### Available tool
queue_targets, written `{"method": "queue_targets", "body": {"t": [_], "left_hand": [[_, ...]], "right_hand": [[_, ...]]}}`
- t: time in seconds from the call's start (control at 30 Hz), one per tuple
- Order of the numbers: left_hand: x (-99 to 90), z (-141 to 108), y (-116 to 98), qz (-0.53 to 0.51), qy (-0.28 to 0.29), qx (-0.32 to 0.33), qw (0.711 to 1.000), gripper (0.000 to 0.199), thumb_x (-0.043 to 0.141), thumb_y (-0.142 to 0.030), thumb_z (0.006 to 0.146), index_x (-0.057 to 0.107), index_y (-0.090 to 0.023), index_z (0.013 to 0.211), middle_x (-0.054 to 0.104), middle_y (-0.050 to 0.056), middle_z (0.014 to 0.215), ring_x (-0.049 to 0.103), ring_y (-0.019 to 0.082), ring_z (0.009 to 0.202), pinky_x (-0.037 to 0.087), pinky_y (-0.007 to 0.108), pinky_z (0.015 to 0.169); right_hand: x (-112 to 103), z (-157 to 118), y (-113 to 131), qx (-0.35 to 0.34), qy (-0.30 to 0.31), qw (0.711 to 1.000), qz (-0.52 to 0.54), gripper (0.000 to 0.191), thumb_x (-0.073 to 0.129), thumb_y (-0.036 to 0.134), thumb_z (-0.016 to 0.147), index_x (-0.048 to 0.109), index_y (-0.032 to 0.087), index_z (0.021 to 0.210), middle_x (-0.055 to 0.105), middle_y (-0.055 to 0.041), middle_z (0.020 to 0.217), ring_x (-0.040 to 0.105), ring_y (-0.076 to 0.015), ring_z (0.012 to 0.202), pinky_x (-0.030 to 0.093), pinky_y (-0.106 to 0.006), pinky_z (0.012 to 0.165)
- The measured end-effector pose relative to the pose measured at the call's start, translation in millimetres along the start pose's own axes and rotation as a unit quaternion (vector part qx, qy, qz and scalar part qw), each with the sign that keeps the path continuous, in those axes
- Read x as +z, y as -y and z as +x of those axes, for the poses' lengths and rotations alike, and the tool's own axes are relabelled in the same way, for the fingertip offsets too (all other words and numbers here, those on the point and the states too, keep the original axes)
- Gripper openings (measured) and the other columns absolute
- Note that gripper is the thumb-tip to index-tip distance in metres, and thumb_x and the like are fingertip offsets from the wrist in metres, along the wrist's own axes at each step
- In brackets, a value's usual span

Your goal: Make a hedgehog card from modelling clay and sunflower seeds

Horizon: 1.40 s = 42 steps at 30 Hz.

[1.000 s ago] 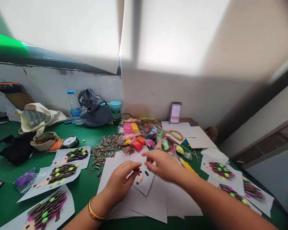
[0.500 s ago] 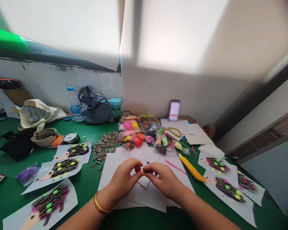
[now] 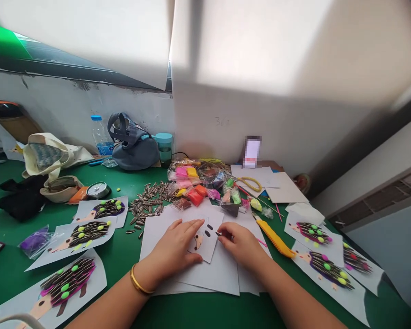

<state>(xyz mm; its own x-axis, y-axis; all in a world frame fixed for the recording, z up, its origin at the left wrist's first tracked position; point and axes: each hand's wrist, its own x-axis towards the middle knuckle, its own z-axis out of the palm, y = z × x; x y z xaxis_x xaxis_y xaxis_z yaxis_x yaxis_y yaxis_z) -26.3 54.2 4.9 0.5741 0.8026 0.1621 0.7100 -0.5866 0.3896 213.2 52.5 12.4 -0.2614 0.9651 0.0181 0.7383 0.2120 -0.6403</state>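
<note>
My left hand lies with fingers stretched over a small white paper, pressing on its left side. On that paper are a peach-coloured clay face, partly covered by my fingers, and two dark oval clay pieces. To the right, my right hand pinches a small dark clay piece between thumb and fingertips, just off the paper's right edge. Larger white sheets lie underneath. A pink modelling tool shows partly beside my right hand.
Sunflower seeds and bagged coloured clay lie behind the sheets. A yellow cutter is at right, near yellow-handled scissors. Seed hedgehog pictures flank both sides, one at left. A phone stands at the back.
My hands, earlier together around a dark clay piece, have parted. The left has flattened onto the small paper; the right holds a dark piece by its edge. The dark ovals are now uncovered.
</note>
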Motion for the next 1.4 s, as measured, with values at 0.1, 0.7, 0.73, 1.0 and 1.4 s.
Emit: {"method": "queue_targets", "body": {"t": [0.1,0.7,0.73,1.0,1.4], "left_hand": [[3.0,0.3,-3.5,0.013,-0.011,0.001,1.000,0.091,0.081,-0.042,0.072,0.033,-0.028,0.148,0.054,0.009,0.142,0.051,0.030,0.129,0.030,0.055,0.114],[8.2,1.9,-7.0,0.020,-0.002,-0.015,1.000,0.084,0.077,-0.036,0.075,0.034,-0.026,0.147,0.053,0.010,0.143,0.049,0.029,0.131,0.028,0.055,0.115],[8.8,2.0,-6.6,0.020,-0.002,-0.014,1.000,0.085,0.077,-0.036,0.075,0.034,-0.026,0.147,0.053,0.010,0.143,0.048,0.029,0.131,0.028,0.055,0.115],[8.7,2.4,-6.4,0.022,-0.007,-0.014,1.000,0.084,0.076,-0.037,0.076,0.034,-0.026,0.147,0.053,0.010,0.143,0.049,0.030,0.130,0.029,0.055,0.115],[8.1,1.2,-6.3,0.015,-0.007,-0.015,1.000,0.084,0.077,-0.037,0.075,0.035,-0.026,0.147,0.055,0.010,0.141,0.050,0.030,0.129,0.028,0.056,0.115]], "right_hand": [[7.6,2.8,0.4,-0.021,-0.011,1.000,-0.006,0.015,0.058,0.016,0.085,0.069,0.022,0.093,0.069,-0.0019,0.089,0.061,-0.0181,0.083,0.044,-0.029,0.074],[22.6,7.3,5.6,-0.020,-0.024,0.999,-0.034,0.012,0.055,0.014,0.080,0.063,0.021,0.083,0.068,0.0002,0.079,0.059,-0.0150,0.072,0.037,-0.024,0.063],[23.1,7.4,5.7,-0.022,-0.026,0.999,-0.042,0.012,0.055,0.013,0.080,0.063,0.021,0.083,0.068,0.0002,0.079,0.058,-0.0149,0.072,0.037,-0.024,0.063],[30.9,10.1,5.1,-0.050,-0.042,0.992,-0.112,0.012,0.056,0.010,0.076,0.061,0.020,0.075,0.067,-0.0010,0.076,0.056,-0.0159,0.071,0.034,-0.025,0.065],[25.0,8.3,3.0,-0.037,-0.045,0.997,-0.050,0.013,0.054,0.010,0.077,0.061,0.021,0.079,0.066,-0.0003,0.077,0.057,-0.0156,0.071,0.036,-0.024,0.063]]}}
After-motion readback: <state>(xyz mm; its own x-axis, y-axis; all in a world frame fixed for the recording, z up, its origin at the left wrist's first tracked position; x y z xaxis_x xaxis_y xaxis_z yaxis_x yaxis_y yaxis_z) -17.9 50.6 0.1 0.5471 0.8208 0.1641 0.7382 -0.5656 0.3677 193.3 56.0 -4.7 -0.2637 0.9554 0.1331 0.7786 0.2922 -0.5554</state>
